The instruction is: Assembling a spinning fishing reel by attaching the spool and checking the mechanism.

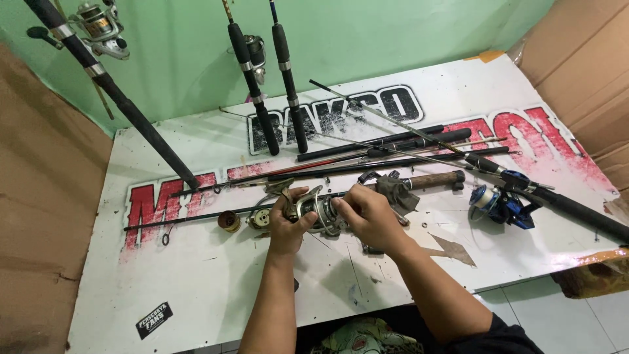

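Above white table [196, 275]: left hand [286, 226], right hand [367, 216] closed around silver reel [321, 213].

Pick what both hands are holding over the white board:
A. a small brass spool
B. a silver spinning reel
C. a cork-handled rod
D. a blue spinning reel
B: the left hand and right hand both grip the silver spinning reel; the blue reel lies untouched to the right.

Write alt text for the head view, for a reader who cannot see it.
Both hands, left hand and right hand, grip a silver spinning reel above a white printed board. Several fishing rods lie across it, and a blue reel sits on the right.
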